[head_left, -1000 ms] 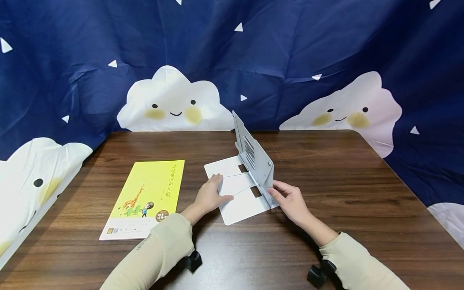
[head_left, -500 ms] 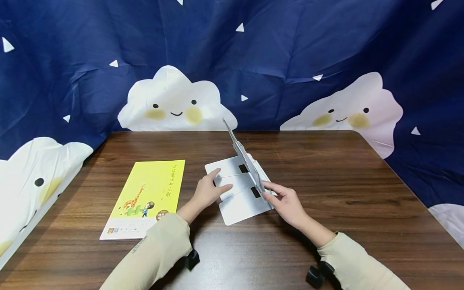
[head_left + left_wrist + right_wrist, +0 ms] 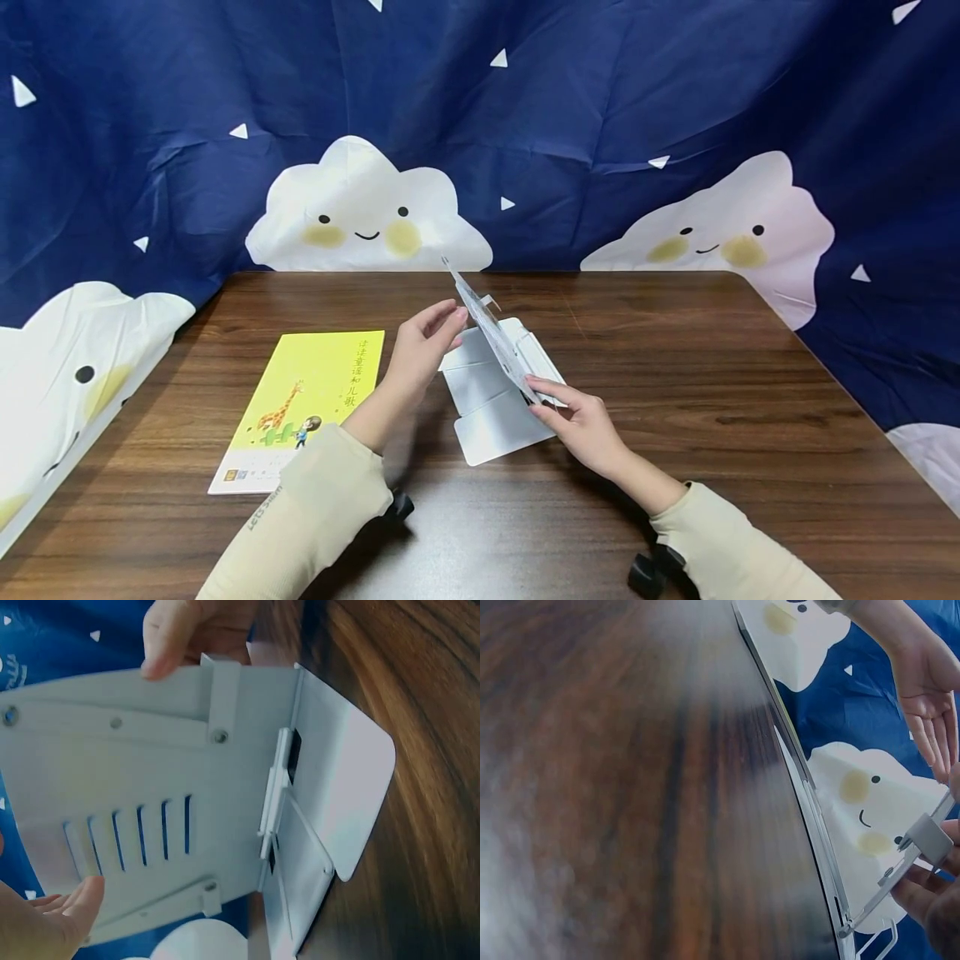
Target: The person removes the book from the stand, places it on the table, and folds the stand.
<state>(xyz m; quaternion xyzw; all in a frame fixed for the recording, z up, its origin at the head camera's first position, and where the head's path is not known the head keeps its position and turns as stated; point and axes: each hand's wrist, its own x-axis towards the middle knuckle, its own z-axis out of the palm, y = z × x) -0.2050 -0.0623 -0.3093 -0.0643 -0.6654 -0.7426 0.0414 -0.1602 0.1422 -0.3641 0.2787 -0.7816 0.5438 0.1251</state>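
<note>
A white metal book stand [image 3: 498, 429] lies with its base plate on the table, its slotted back panel [image 3: 150, 772] raised on a hinge and leaning left. My right hand [image 3: 588, 425] pinches the panel's near side edge between thumb and fingers, as the left wrist view shows from the panel's other side [image 3: 199, 634]. Beside the panel's upper left part is my left hand [image 3: 416, 354], fingers extended and holding nothing. In the left wrist view that left hand [image 3: 52, 922] overlaps the panel's lower corner. Small hinged arms show on the panel, and a wire prop stands at the base.
A yellow picture book [image 3: 307, 392] with a giraffe on its cover lies left of the stand, partly behind the left forearm. The brown wooden table [image 3: 712, 375] extends to the right. A blue curtain [image 3: 555, 108] with cloud faces hangs behind it.
The back panel has tilted further left over its base, with my right hand moving left along with it. My left hand has left the base plate and risen to the panel's upper part.
</note>
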